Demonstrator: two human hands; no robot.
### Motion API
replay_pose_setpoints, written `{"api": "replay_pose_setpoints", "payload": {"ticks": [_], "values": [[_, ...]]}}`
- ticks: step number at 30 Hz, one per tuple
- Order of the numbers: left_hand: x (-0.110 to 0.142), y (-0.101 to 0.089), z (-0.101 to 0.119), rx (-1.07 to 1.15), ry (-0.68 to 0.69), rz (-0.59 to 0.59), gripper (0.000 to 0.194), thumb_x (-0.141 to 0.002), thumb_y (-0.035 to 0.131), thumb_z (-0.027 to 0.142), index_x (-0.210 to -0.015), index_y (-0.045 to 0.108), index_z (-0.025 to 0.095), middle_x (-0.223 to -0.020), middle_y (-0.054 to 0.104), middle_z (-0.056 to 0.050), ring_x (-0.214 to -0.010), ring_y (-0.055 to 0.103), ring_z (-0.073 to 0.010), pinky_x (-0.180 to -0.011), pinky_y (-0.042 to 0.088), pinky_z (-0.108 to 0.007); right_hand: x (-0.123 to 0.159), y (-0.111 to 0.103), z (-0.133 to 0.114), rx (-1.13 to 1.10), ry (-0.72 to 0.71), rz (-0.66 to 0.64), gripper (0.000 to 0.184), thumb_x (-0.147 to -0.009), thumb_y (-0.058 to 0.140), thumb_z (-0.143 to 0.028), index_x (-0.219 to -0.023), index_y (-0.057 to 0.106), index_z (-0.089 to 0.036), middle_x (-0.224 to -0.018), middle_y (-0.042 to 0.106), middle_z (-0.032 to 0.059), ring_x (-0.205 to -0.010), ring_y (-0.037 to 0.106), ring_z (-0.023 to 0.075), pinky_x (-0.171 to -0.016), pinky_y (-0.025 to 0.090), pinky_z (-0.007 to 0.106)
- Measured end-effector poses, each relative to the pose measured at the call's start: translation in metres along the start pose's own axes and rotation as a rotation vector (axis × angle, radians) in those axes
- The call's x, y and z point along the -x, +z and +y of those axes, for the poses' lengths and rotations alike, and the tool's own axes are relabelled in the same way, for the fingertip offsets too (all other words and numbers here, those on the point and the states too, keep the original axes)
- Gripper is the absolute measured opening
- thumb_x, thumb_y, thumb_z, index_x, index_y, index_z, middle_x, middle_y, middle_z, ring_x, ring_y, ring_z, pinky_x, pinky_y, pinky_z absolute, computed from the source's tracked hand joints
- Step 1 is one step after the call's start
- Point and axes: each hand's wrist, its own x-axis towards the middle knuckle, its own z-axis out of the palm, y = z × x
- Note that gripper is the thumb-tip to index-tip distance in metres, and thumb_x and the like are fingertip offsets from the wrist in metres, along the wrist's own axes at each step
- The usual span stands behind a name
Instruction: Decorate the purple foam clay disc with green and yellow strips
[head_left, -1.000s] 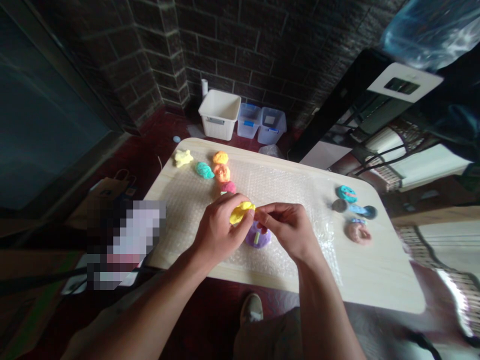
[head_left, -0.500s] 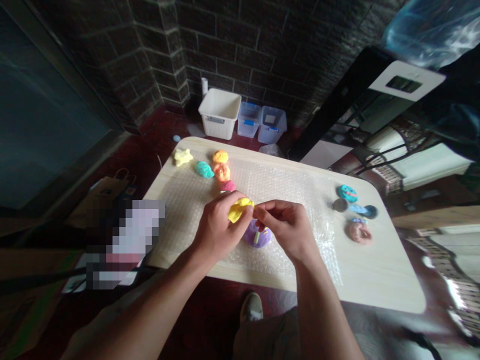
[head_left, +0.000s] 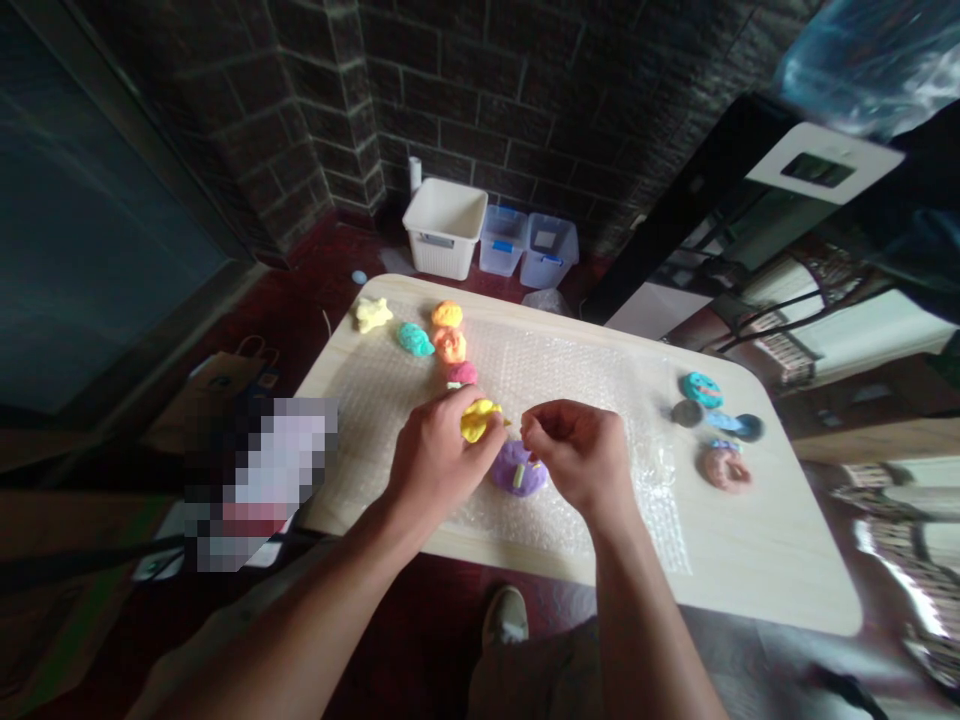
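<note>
My left hand [head_left: 442, 445] is closed on a lump of yellow modelling clay [head_left: 480, 421], which tapers to a small point on its right side. Just right of that point, my right hand [head_left: 574, 450] has its thumb and forefinger pinched together; whatever sits between them, if anything, is too small to make out. Below and between the hands, a purple clay lump [head_left: 516, 472] with a pale green strip and small yellow bits on top rests on bubble wrap [head_left: 570, 380]. Partly behind my left hand lies a crimson clay piece [head_left: 461, 372].
Orange [head_left: 450, 345], yellow-orange [head_left: 447, 314], teal [head_left: 415, 339] and pale yellow star-like clay pieces [head_left: 373, 314] lie at the table's far left. On the right are a turquoise piece [head_left: 703, 389], a grey-and-blue dumbbell shape [head_left: 721, 421] and a pinkish ring [head_left: 726, 468]. Bins [head_left: 445, 228] stand beyond the table.
My right hand has drawn slightly away from the yellow clay, opening a small gap. The clay's pointed tip now shows. The whole view has shifted slightly.
</note>
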Motion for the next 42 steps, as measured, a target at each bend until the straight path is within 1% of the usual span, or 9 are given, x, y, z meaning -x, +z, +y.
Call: {"api": "replay_pose_setpoints", "payload": {"ticks": [5,8,13,19,23,28,32,38,42], "values": [[0.001,-0.003,0.004,-0.233,-0.064,-0.016,0.011,-0.093,0.061,0.031,-0.090,0.069,0.025,-0.082,0.076,-0.003,-0.076,0.070,-0.0243,-0.064,0.037,-0.032,-0.006,-0.009,0.007,-0.290,-0.060,0.185,0.014,-0.081,0.085,-0.030,-0.084,0.080,-0.017,-0.071,0.077,0.0043,-0.060,0.069,0.0153,-0.060,0.056,0.030],[0.003,-0.001,0.003,-0.377,-0.029,-0.058,0.013,-0.094,0.058,0.032,-0.085,0.065,0.025,-0.077,0.074,-0.003,-0.072,0.069,-0.0248,-0.061,0.034,-0.033,-0.008,-0.011,0.010,-0.421,-0.060,0.134,0.013,-0.080,0.089,-0.028,-0.087,0.082,-0.019,-0.076,0.077,0.0039,-0.066,0.070,0.0152,-0.066,0.057,0.031],[0.005,0.005,-0.005,-0.482,0.024,-0.127,0.009,-0.092,0.058,0.027,-0.085,0.064,0.023,-0.085,0.076,-0.006,-0.081,0.071,-0.0275,-0.070,0.043,-0.036,-0.006,-0.007,0.009,-0.429,-0.037,0.067,0.018,-0.088,0.084,-0.034,-0.100,0.083,-0.020,-0.088,0.078,0.0050,-0.073,0.068,0.0158,-0.070,0.056,0.032],[0.007,0.008,-0.007,-0.514,0.010,-0.163,0.009,-0.090,0.061,0.024,-0.093,0.069,0.021,-0.097,0.076,-0.010,-0.095,0.070,-0.0308,-0.086,0.050,-0.041,-0.002,-0.002,0.005,-0.456,-0.062,-0.002,0.015,-0.089,0.084,-0.033,-0.088,0.081,-0.019,-0.073,0.072,0.0016,-0.063,0.062,0.0128,-0.059,0.049,0.027],[0.006,0.006,-0.002,-0.494,0.038,-0.082,0.013,-0.094,0.061,0.030,-0.098,0.070,0.020,-0.101,0.074,-0.010,-0.098,0.068,-0.0309,-0.089,0.051,-0.042,-0.002,-0.002,0.004,-0.518,-0.073,-0.003,0.015,-0.085,0.089,-0.030,-0.081,0.079,-0.019,-0.063,0.069,-0.0009,-0.055,0.058,0.0111,-0.054,0.046,0.025],[0.004,0.004,-0.002,-0.389,0.092,-0.021,0.009,-0.094,0.061,0.026,-0.092,0.068,0.021,-0.098,0.072,-0.010,-0.095,0.068,-0.0302,-0.089,0.051,-0.043,-0.003,-0.003,0.003,-0.505,-0.019,-0.014,0.018,-0.077,0.093,-0.028,-0.086,0.079,-0.020,-0.076,0.075,0.0019,-0.066,0.068,0.0150,-0.064,0.055,0.030],[0.001,0.003,-0.003,-0.178,0.144,0.066,0.008,-0.094,0.060,0.019,-0.094,0.067,0.021,-0.102,0.073,-0.010,-0.102,0.069,-0.0283,-0.094,0.051,-0.041,-0.003,-0.001,0.004,-0.442,-0.012,-0.001,0.022,-0.083,0.088,-0.035,-0.097,0.081,-0.019,-0.084,0.079,0.0053,-0.070,0.069,0.0174,-0.068,0.058,0.034],[-0.001,-0.001,0.001,0.104,0.157,0.060,0.013,-0.097,0.058,0.018,-0.088,0.068,0.019,-0.090,0.073,-0.004,-0.087,0.069,-0.0203,-0.081,0.050,-0.031,0.001,0.004,-0.002,-0.420,-0.018,-0.044,0.043,-0.097,0.072,-0.050,-0.068,0.064,-0.019,-0.061,0.065,0.0009,-0.049,0.054,0.0109,-0.047,0.041,0.025],[-0.001,-0.003,0.002,0.149,0.130,0.044,0.016,-0.098,0.058,0.021,-0.087,0.069,0.019,-0.087,0.073,-0.004,-0.083,0.068,-0.0192,-0.077,0.048,-0.031,0.001,0.005,-0.006,-0.392,-0.061,-0.033,0.044,-0.097,0.072,-0.051,-0.068,0.059,-0.020,-0.057,0.058,-0.0031,-0.049,0.050,0.0093,-0.047,0.037,0.024]]}}
